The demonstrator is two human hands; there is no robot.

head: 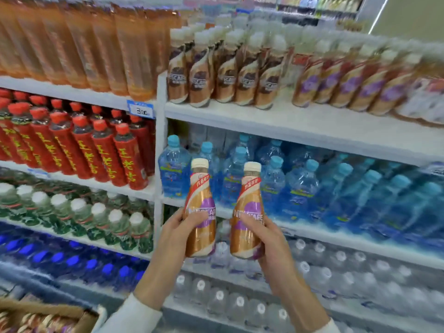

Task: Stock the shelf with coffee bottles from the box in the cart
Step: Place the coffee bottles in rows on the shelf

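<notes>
My left hand grips one upright coffee bottle with a cream cap and a gold and purple label. My right hand grips a second, matching coffee bottle beside it. Both bottles are raised in front of the blue water bottles. The top white shelf carries rows of coffee bottles: brown-labelled ones on the left and purple-labelled ones on the right. The cardboard box with more coffee bottles sits at the bottom left corner.
Orange drink bottles and red-labelled bottles fill the left shelves, with green-labelled bottles below. Blue water bottles and clear water bottles fill the right bay. A white upright post divides the two bays.
</notes>
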